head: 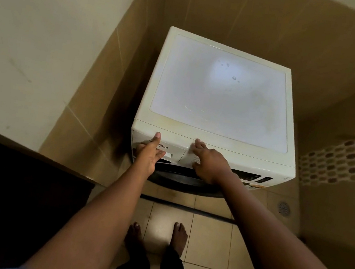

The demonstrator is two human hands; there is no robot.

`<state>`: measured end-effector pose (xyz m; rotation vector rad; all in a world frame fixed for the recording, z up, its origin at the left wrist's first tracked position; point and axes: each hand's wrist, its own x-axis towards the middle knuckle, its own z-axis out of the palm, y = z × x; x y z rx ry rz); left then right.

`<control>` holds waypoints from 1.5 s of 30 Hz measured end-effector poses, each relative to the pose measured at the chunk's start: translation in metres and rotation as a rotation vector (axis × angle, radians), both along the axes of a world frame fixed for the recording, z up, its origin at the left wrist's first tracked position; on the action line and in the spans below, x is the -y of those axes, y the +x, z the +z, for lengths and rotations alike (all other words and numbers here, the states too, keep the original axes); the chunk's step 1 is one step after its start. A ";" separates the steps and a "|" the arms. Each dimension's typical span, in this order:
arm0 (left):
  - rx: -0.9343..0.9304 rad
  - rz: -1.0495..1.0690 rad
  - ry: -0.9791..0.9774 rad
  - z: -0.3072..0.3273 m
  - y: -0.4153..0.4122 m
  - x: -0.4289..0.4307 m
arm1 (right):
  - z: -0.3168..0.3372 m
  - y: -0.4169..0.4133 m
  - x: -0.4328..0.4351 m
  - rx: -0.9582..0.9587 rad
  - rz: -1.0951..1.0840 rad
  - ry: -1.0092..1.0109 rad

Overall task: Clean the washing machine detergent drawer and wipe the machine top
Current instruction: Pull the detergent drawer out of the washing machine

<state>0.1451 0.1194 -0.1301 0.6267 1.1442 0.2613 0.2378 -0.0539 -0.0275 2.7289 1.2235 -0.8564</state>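
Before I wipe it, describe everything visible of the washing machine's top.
The machine top is a pale, glossy panel in a yellowed cream frame, hazy, with small dark spots toward the back and faint streaks near the front. The left hand and right hand each put a fingertip at its front edge.

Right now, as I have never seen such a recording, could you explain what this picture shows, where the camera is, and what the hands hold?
There is one picture, taken by a camera on the person's head, looking down. The white box is a washing machine. You see its top, which has a few small marks. The left hand rests on the front of the detergent drawer, which looks closed. The right hand touches the panel beside it. Neither hand holds anything. Below are bare feet on a tiled floor.
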 end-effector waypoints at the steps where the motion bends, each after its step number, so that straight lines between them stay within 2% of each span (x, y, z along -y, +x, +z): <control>1: 0.019 -0.006 0.000 0.000 -0.001 0.000 | -0.001 0.000 0.001 -0.001 0.007 0.007; 9: 0.164 -0.050 -0.038 -0.004 -0.015 0.000 | -0.007 -0.001 0.008 -0.024 0.012 0.059; 15: 0.137 -0.056 -0.034 -0.004 -0.021 0.003 | -0.009 0.003 0.006 -0.036 0.016 0.043; 31: 0.191 -0.051 -0.159 0.004 -0.124 0.040 | -0.003 -0.002 0.005 -0.026 0.029 0.023; 45: 0.149 -0.018 -0.211 0.010 -0.145 0.054 | -0.010 -0.006 0.009 -0.081 -0.054 0.100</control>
